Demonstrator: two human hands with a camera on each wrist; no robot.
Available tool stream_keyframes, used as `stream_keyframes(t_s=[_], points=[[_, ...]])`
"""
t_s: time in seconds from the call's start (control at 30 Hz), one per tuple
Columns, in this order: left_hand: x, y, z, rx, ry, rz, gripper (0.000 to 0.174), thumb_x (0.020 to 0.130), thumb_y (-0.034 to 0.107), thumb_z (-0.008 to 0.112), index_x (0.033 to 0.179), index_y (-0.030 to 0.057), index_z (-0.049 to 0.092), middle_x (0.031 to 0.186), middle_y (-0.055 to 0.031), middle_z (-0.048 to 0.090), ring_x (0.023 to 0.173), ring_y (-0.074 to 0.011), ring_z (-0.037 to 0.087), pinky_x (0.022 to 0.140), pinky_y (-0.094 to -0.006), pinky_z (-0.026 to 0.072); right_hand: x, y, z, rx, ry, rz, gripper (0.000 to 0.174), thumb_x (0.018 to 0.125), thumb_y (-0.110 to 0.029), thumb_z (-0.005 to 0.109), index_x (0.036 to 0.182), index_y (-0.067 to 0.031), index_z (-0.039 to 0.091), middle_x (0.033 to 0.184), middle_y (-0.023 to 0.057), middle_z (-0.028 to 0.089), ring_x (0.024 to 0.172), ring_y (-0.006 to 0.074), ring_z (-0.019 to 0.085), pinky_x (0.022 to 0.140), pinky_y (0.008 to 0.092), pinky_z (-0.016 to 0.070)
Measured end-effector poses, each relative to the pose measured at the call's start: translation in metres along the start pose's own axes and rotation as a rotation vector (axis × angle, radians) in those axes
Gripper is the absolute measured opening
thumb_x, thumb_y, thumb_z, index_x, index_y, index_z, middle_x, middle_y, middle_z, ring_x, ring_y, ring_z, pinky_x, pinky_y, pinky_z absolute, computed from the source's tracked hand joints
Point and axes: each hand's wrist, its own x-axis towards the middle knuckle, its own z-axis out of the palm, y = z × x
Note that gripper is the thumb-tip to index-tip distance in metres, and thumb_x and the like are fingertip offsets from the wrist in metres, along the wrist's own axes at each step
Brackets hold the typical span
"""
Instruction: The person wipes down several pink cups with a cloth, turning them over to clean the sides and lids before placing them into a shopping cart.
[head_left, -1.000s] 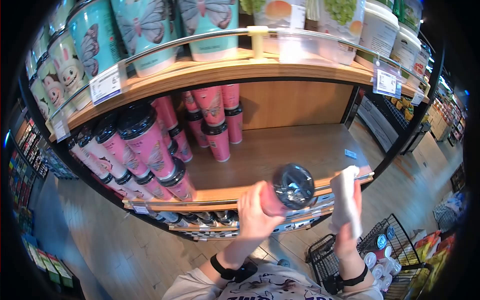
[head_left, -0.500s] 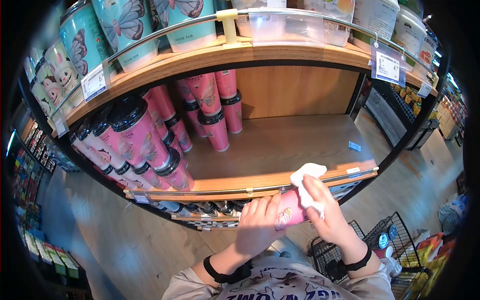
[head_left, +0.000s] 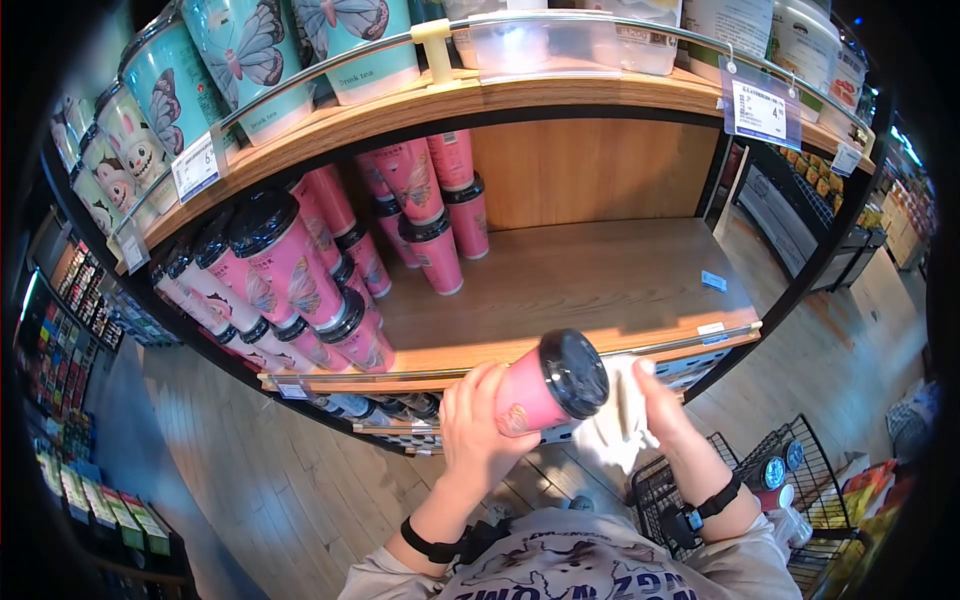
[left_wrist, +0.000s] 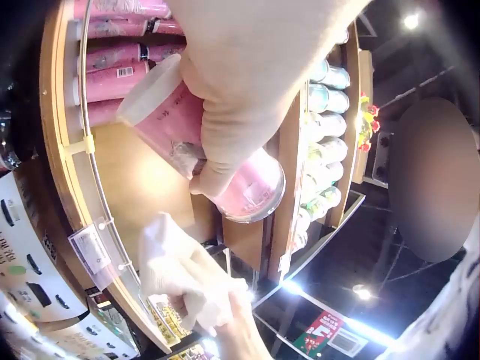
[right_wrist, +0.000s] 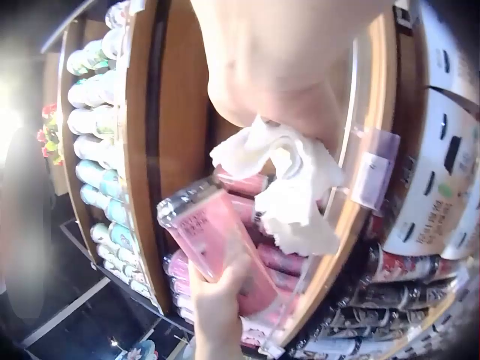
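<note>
A pink cup (head_left: 527, 392) with a black lid and a butterfly print is tilted in front of the shelf edge, gripped around its side by the left hand (head_left: 474, 425). Just right of the lid, the right hand (head_left: 667, 411) holds a crumpled white cloth (head_left: 617, 418), apart from the cup. In the left wrist view the left hand (left_wrist: 241, 82) wraps the pink cup (left_wrist: 169, 124), with the cloth (left_wrist: 180, 270) below it. The right wrist view shows the cloth (right_wrist: 289, 187) hanging from the right hand (right_wrist: 277, 67), beside the cup (right_wrist: 217, 240).
Stacked pink cups (head_left: 428, 252) stand at the left and back of the middle shelf (head_left: 560, 275). Teal cups (head_left: 243, 60) fill the shelf above, behind a rail. A small blue tag (head_left: 714, 281) lies at the right. A wire cart (head_left: 800, 450) with cups stands at lower right.
The cloth first met the cup as the hands came together, then moved off to the right. The cup's black lid now shows again, with the cup still in the left hand.
</note>
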Motion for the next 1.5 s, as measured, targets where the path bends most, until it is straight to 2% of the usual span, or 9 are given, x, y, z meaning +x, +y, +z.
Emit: stream_keyframes(t_s=[0.1,0.23,0.27,0.83,0.97,1.07,1.23,1.37,1.5], points=[[-0.007,-0.003,0.004,-0.08,-0.048,-0.087,0.085,0.047,0.016,0.082,0.125,0.007,0.048,0.123,-0.0111,0.054,0.105,-0.0336,0.051,0.094,-0.0451,0.0399,-0.024,-0.034,0.016,0.0,-0.142,-0.429,0.058,0.097,-0.042,0.043,0.134,0.0031,0.04,0.129,0.0155,0.053,0.117,0.0264,0.054,0.101,0.0385,0.0423],[-0.012,0.007,0.01,-0.052,-0.141,-0.009,0.087,0.046,0.015,0.083,0.125,0.007,0.048,0.12,-0.0108,0.056,0.105,-0.0332,0.051,0.091,-0.0441,0.042,-0.037,-0.047,0.045,-1.04,-0.297,-0.959,0.06,0.096,-0.04,0.044,0.14,0.0009,0.036,0.142,0.0219,0.039,0.134,0.0342,0.034,0.108,0.0427,0.0271],[-0.012,0.011,0.01,-0.049,-0.156,0.025,0.088,0.045,0.015,0.083,0.125,0.0071,0.048,0.118,-0.0106,0.056,0.104,-0.0331,0.052,0.09,-0.0438,0.0425,-0.036,-0.043,0.056,-0.998,-0.34,-0.894,0.06,0.097,-0.041,0.04,0.141,-0.0015,0.037,0.147,0.022,0.032,0.14,0.0375,0.019,0.113,0.0449,0.0133],[-0.001,-0.009,0.003,-0.5,-0.213,-0.232,0.086,0.047,0.015,0.086,0.124,0.0052,0.05,0.114,-0.0113,0.056,0.105,-0.0281,0.052,0.091,-0.0389,0.043,-0.052,-0.073,0.023,-0.952,-0.872,-0.86,0.054,0.082,-0.032,0.061,0.128,-0.0045,0.056,0.135,0.0156,0.051,0.132,0.035,0.04,0.109,0.0468,0.0245],[-0.008,-0.031,0.014,-0.809,-0.172,-0.383,0.089,0.047,0.018,0.085,0.126,0.0042,0.047,0.115,-0.0123,0.056,0.108,-0.027,0.052,0.095,-0.0389,0.0423,-0.055,-0.061,-0.013,-0.252,-0.381,-0.311,0.049,0.093,-0.034,0.053,0.123,0.0051,0.053,0.115,0.0168,0.061,0.11,0.0201,0.055,0.096,0.0356,0.0406],[-0.008,-0.029,0.016,-0.716,-0.196,-0.317,0.089,0.046,0.017,0.084,0.126,0.0054,0.047,0.114,-0.0114,0.056,0.109,-0.027,0.052,0.094,-0.0397,0.0424,-0.048,-0.061,0.002,-0.171,0.001,-0.633,0.049,0.095,-0.037,0.051,0.121,0.0038,0.052,0.108,0.0082,0.062,0.1,0.0167,0.058,0.088,0.0309,0.0446],[-0.012,-0.017,0.025,-0.672,-0.257,-0.266,0.09,0.044,0.015,0.083,0.126,0.0066,0.048,0.114,-0.0105,0.056,0.108,-0.0275,0.052,0.094,-0.0401,0.0428,-0.051,-0.075,0.045,-1.004,-0.381,-1.096,0.053,0.096,-0.031,0.045,0.138,0.0009,0.039,0.146,0.0211,0.034,0.135,0.0373,0.031,0.11,0.0458,0.0227],[-0.008,-0.015,0.025,-0.654,-0.209,-0.269,0.089,0.045,0.015,0.085,0.125,0.0043,0.048,0.112,-0.0121,0.057,0.105,-0.0294,0.054,0.091,-0.0399,0.0446,-0.052,-0.076,0.056,-1.453,-0.498,-1.031,0.051,0.091,-0.028,0.051,0.138,-0.0074,0.043,0.145,0.0159,0.038,0.138,0.0368,0.028,0.112,0.0496,0.022],[-0.006,-0.029,0.019,-0.574,-0.23,-0.263,0.087,0.051,0.014,0.086,0.126,0.0028,0.045,0.113,-0.0117,0.057,0.105,-0.0258,0.055,0.092,-0.0381,0.0451,-0.042,-0.067,0.025,-1.127,-0.671,-0.913,0.048,0.097,-0.031,0.042,0.136,-0.0038,0.043,0.139,0.0165,0.046,0.132,0.0348,0.038,0.109,0.0468,0.0294]])
